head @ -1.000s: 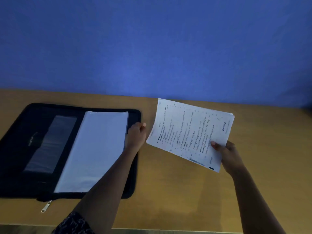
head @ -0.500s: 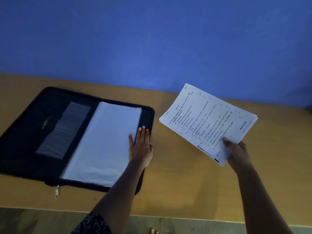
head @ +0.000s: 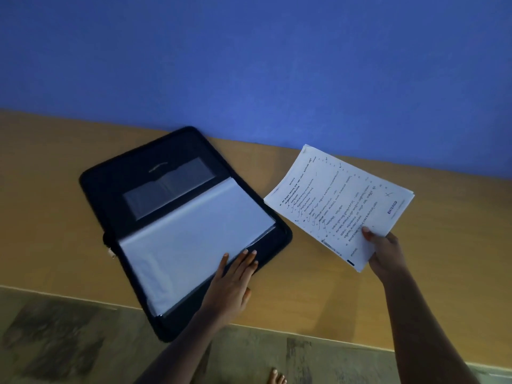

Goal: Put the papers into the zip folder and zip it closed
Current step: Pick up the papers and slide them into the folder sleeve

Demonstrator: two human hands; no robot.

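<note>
Papers (head: 338,200), a printed sheaf, are held over the wooden table (head: 55,217) in the right grip (head: 383,253), thumb pinching the near corner, just beside the zip folder (head: 110,189). The black folder lies open and unzipped on the table, one corner past the near edge. The left grip (head: 231,284) is released, fingers flat on its pale inner sleeves (head: 194,234).

Indoor room: wooden desk (head: 55,217) against blue wall (head: 249,65).
</note>
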